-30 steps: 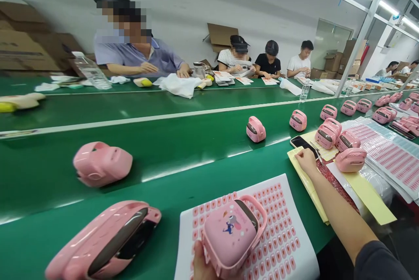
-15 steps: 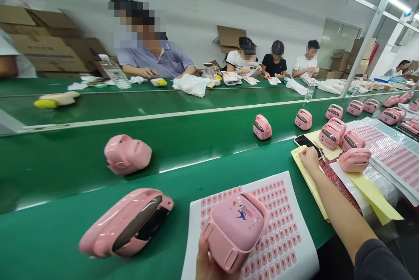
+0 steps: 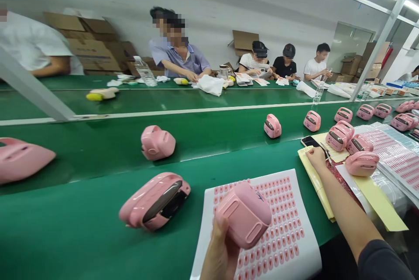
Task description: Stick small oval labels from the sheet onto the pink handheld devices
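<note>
The left hand [image 3: 220,249] was clamped around a pink plastic device [image 3: 244,215], holding it tilted over a white sheet of small pink stickers [image 3: 294,245], with the device's plain back and moulded handle turned toward the camera. The right hand [image 3: 314,158] was well apart from it, resting on a yellow folder [image 3: 316,184] at the far side of the sheet. Whether its fingers pinched anything could not be told.

Just beyond the right hand lay a smartphone [image 3: 309,141] and a small metal tool [image 3: 327,153], possibly scissors or tweezers. Close beside them stood a cluster of pink devices [image 3: 336,137], with stacks of sticker sheets [image 3: 393,158] to the right.

A further pink device [image 3: 154,203] lay on its side on the green bench [image 3: 81,223], left of the sticker sheet, showing a dark glossy panel. Others sat spaced along a moving-belt lane beyond, including one [image 3: 158,142] near the middle and a blurred one [image 3: 22,160] at the left edge.

Across the bench, four seated co-workers [image 3: 178,59] bent over their work among papers and a white cloth [image 3: 209,84]. A person in a white shirt [image 3: 32,42] stood at the far left, in front of stacked cardboard boxes [image 3: 94,49].
</note>
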Demonstrator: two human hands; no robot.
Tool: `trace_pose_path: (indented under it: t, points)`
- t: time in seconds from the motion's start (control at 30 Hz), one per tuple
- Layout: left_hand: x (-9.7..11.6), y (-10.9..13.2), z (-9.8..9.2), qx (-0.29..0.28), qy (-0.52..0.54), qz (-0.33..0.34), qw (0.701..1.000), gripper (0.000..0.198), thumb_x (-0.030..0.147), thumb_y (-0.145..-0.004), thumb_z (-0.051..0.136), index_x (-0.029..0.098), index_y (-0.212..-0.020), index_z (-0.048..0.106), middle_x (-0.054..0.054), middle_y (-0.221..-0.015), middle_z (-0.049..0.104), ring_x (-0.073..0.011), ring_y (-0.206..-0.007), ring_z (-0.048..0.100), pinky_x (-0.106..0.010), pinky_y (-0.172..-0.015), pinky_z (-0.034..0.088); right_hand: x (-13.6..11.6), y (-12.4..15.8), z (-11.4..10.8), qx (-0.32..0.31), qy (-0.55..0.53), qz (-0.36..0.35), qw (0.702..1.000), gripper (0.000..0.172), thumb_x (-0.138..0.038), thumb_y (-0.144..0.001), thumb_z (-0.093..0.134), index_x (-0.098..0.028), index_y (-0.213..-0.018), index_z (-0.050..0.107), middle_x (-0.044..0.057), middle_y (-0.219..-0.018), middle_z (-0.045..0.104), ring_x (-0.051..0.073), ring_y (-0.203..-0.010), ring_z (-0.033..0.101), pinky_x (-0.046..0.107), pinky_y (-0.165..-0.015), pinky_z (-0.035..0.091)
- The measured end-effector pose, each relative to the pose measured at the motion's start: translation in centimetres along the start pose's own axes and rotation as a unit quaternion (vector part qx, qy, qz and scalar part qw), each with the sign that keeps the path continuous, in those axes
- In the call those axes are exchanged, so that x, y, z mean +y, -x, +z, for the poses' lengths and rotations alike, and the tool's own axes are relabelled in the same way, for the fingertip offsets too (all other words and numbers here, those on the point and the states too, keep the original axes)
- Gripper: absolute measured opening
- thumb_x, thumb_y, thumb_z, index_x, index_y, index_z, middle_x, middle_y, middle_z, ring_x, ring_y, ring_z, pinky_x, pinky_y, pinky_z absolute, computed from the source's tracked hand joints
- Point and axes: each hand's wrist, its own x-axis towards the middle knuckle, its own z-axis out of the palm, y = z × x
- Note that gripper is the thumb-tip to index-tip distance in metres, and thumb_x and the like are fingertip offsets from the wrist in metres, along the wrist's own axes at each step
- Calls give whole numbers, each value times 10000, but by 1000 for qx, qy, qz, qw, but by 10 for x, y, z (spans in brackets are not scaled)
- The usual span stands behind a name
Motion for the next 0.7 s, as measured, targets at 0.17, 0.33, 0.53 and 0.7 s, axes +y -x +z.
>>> trace_pose_path:
  t: [0.17, 0.33, 0.53, 0.7]
  points:
    - [1, 6, 1, 3, -4, -11, 1000, 715, 617, -597, 704, 287, -1217, 568, -38, -1146, 672, -293, -1160, 528, -265, -726, 544, -4, 5, -2, 2, -7, 8, 1000, 277, -308, -892, 557, -162, -1128, 563, 73, -1149, 588, 201, -966, 603, 401, -812, 520]
    - [1, 4, 0, 4, -5, -2, 1000, 669, 587, -610, 713, 287, -1193, 583, -30, -1110, 680, -257, -1032, 602, -242, -673, 539, -6, 10, -7, -25, -65, 21, 997, 290, -314, -882, 570, -153, -1123, 568, 65, -1136, 594, 207, -947, 610, 389, -786, 528]
    - [-1, -2, -5, -26, -9, -5, 1000, 656, 562, -611, 730, 284, -1185, 583, -31, -1091, 666, -237, -993, 598, -227, -673, 526, -31, 22, -24, -64, -177, 14, 982, 231, -347, -863, 584, -131, -937, 621, 46, -956, 641, 187, -864, 617, 359, -765, 510]
    - [0, -5, 0, -22, -34, 25, 999, 687, 567, -628, 719, 316, -1239, 529, -54, -1355, 487, -289, -1159, 496, -239, -658, 522, -82, 78, -31, -165, -297, -47, 939, 324, -487, -656, 689, -173, -631, 612, 17, -706, 630, 180, -760, 599, 302, -719, 459]
